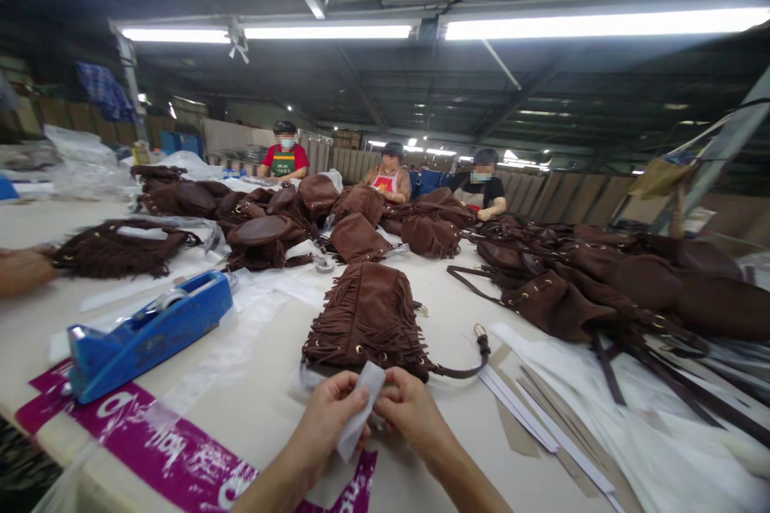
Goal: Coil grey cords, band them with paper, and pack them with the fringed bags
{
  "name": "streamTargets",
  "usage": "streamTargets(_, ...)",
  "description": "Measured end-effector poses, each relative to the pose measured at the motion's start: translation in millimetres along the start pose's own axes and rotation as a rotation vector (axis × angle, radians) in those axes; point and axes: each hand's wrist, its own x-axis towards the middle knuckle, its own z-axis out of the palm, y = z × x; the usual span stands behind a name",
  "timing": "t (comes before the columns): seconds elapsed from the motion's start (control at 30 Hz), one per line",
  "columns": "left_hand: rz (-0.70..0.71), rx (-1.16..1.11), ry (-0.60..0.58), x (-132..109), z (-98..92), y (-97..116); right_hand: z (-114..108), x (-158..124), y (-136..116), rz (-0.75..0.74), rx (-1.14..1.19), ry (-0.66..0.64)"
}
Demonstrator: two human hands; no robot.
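Between my two hands is a folded white strip (362,409), which looks like thin paper or foam wrap. My left hand (328,410) pinches it between thumb and fingers. My right hand (415,409) is closed at the strip's upper right edge, its fingertips partly hidden. Just beyond them a brown fringed bag (373,309) lies on the white table (273,369), its row of gold eyelets toward me. Its strap (460,373), with a gold buckle, stretches to the right.
A blue tape dispenser (150,333) stands left on a purple printed sheet (156,441). Brown bags (282,228) are heaped across the back and right. White strips (523,409) lie at right. Another person's hand (24,271) reaches in at left; several co-workers sit opposite.
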Motion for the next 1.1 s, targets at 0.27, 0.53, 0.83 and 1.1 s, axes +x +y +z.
streamTargets(0.27,0.098,0.143,-0.007,-5,6.6,-4,9,-8,-2,-0.057,0.102,0.038)
streamTargets(0.53,0.103,0.130,0.108,-7,7.5,-3,17,-12,1,0.212,0.580,-0.139)
streamTargets(0.83,0.300,0.278,0.210,-9,7.1,-4,26,-6,5,0.198,0.732,-0.124)
streamTargets(1.1,0.582,0.529,0.351,-11,6.4,0,32,-6,4,0.185,0.614,-0.064)
